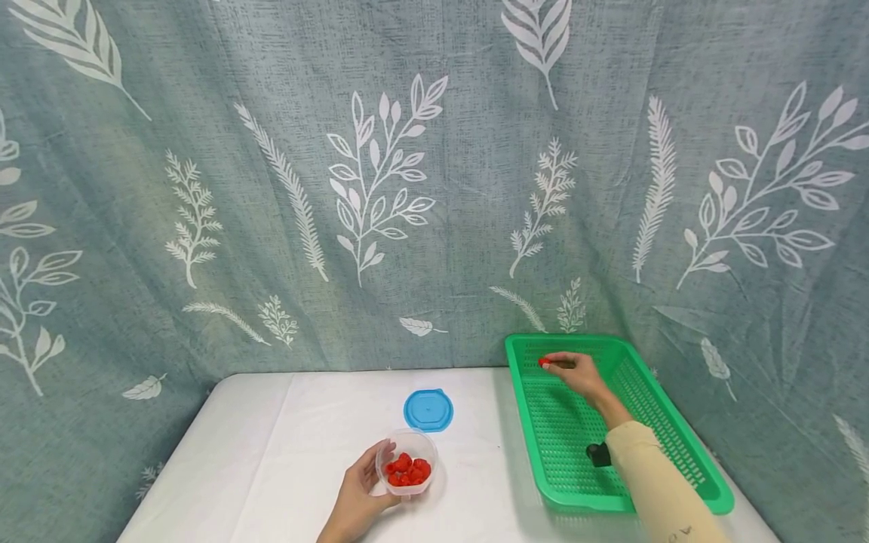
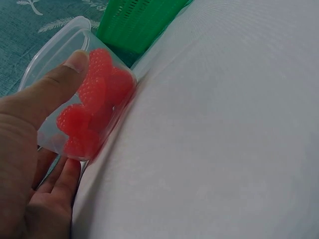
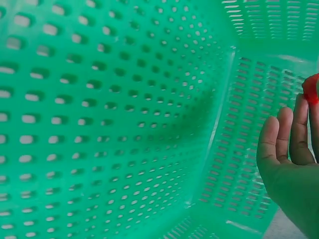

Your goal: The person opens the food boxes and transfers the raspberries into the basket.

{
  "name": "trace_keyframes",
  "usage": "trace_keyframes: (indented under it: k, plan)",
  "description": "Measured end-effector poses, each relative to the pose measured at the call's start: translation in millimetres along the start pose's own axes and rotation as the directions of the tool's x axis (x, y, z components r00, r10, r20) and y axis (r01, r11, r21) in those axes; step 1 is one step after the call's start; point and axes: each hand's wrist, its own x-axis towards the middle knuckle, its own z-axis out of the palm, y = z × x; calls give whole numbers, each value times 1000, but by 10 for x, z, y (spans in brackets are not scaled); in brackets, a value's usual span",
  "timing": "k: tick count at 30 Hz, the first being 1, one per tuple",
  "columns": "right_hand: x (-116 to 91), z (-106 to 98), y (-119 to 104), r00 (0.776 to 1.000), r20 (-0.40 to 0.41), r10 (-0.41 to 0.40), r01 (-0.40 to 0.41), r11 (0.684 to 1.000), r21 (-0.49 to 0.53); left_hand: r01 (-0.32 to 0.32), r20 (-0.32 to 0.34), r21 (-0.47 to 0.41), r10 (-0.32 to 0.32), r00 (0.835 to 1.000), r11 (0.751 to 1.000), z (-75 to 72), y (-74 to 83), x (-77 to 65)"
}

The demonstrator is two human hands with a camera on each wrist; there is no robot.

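My left hand (image 1: 363, 490) grips a clear plastic tub (image 1: 431, 452) from its left side, thumb on the near wall and fingers around the far side. Several red raspberries (image 1: 410, 469) lie in the tub, and they show through its wall in the left wrist view. Over the far end of the green basket (image 1: 536, 452), my right hand (image 1: 575, 372) pinches one raspberry (image 1: 544, 363) at its fingertips. In the right wrist view that raspberry (image 3: 311, 88) is cut off by the frame's right edge.
A round blue lid (image 1: 428, 410) lies flat on the white tablecloth (image 1: 305, 437), just behind the tub. The basket stands at the table's right side, with perforated walls and floor. A patterned grey-green curtain (image 1: 448, 317) hangs behind the table.
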Motion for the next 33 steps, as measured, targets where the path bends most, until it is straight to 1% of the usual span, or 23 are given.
trace_keyframes:
  k: [6,10,14,17,21,23,26,30,33]
  plan:
    - [14,5,87,999,-2,50,-50,999,-2,-13,-1,-9,13,1000,1000,-4,23,0]
    - [16,0,133,998,1,57,-57,998,-14,-3,12,-4,3,1000,1000,-1,24,3]
    - [13,7,160,998,-6,57,-57,998,-9,1,2,-3,-1,1000,1000,7,28,1]
    - [4,3,170,998,-7,59,-59,998,-28,-10,-6,-3,10,1000,1000,18,26,2]
    - [-9,-3,140,998,-18,59,-60,997,-40,-21,3,-7,21,1000,1000,29,18,-1]
    - [-8,-10,73,999,-15,43,-44,999,-18,-23,4,-11,23,1000,1000,30,17,-6]
    - [-7,-41,-119,1000,-10,20,-19,999,47,-12,-2,-6,12,1000,1000,25,5,-9]
    - [-30,-120,-484,999,-33,13,-7,988,152,5,-4,14,-5,1000,1000,13,-4,-7]
    - [-107,-150,-769,998,-48,-30,39,975,217,6,-2,14,-6,1000,1000,3,-3,-6]
